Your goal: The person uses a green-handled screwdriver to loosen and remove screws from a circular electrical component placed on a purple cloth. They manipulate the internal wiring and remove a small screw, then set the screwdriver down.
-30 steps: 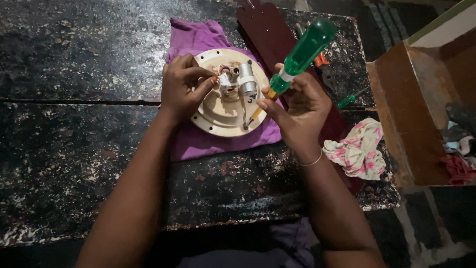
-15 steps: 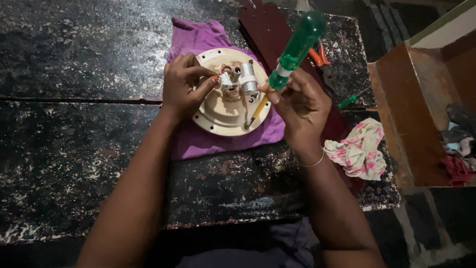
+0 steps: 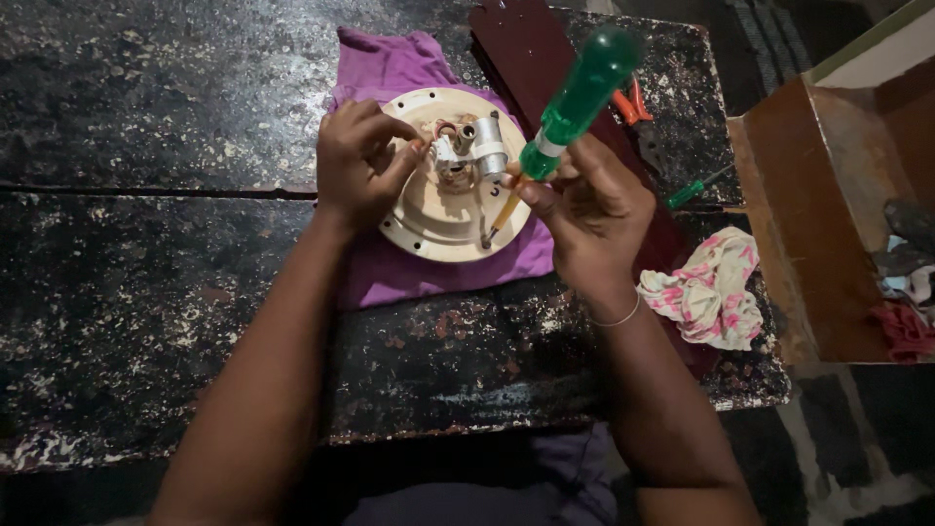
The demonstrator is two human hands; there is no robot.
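The round cream plate lies on a purple cloth near the far edge of the surface, and its small metal parts in the middle look already loosened (I cannot tell how many screws remain). The left hand grips the plate's rim, while the right hand is closed around a green-handled screwdriver, its tip on the plate, so the work seems only partly done

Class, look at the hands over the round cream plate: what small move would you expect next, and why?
Probably a turn of the green-handled screwdriver: the right hand holds it with its tip down on the round cream plate, while the left hand steadies the small metal parts at its centre.
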